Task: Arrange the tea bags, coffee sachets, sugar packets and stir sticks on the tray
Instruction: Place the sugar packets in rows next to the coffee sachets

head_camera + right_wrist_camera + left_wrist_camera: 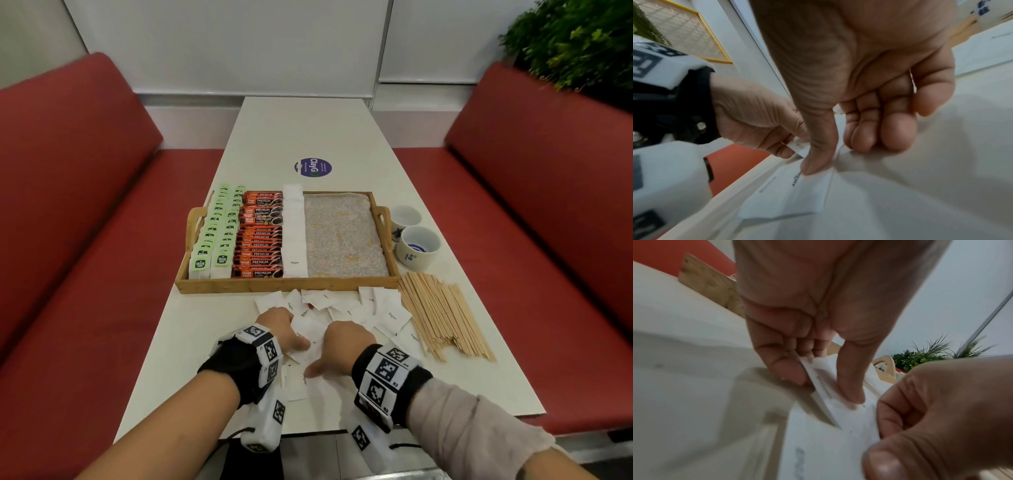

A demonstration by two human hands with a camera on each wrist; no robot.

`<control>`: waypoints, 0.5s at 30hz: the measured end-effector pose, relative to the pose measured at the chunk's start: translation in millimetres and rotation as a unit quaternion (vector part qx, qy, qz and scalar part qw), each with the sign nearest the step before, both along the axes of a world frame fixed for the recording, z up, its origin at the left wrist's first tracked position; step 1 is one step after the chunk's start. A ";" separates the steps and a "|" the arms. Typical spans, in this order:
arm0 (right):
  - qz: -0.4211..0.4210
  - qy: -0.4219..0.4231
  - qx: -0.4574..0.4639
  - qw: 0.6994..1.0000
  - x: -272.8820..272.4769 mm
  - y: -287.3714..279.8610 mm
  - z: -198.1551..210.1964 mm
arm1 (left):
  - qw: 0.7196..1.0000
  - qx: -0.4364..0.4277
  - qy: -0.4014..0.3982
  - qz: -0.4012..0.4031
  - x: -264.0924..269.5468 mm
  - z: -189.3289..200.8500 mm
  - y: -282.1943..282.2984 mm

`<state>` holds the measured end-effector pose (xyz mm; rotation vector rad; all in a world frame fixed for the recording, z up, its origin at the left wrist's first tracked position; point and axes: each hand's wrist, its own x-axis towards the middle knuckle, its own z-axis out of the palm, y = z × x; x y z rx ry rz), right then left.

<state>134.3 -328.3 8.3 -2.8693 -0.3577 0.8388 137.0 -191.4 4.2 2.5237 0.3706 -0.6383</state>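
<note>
A wooden tray [284,285] holds rows of green tea bags [212,233], red coffee sachets [260,240] and one column of white sugar packets [294,233]; its patterned right part is bare. Loose sugar packets [387,315] lie scattered on the table in front of the tray. Wooden stir sticks [442,315] lie in a heap to their right. My left hand [822,386] pinches a small stack of sugar packets [824,392] between thumb and fingers. My right hand [840,155], just beside it, pinches the edge of a sugar packet [789,194] lying on the table.
Two white cups [419,243] stand on the table right of the tray. A round blue sticker [312,167] sits beyond the tray. Red benches [68,205] flank the narrow white table, and a green plant [575,44] stands at the back right.
</note>
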 end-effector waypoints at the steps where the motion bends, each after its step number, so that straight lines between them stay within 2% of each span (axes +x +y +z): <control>1: -0.002 0.000 0.002 1.000 0.3 -0.3 -1.3 | 1.000 -0.003 0.001 -0.002 0.1 -0.7 -1.6; 8: -0.019 0.011 0.026 0.999 2.0 -2.1 -6.5 | 0.999 0.036 -0.007 -0.025 -5.6 -2.6 -17.2; 15: -0.024 0.003 0.051 0.998 2.7 -2.7 -11.3 | 0.999 0.005 -0.009 -0.033 -4.7 0.8 -27.8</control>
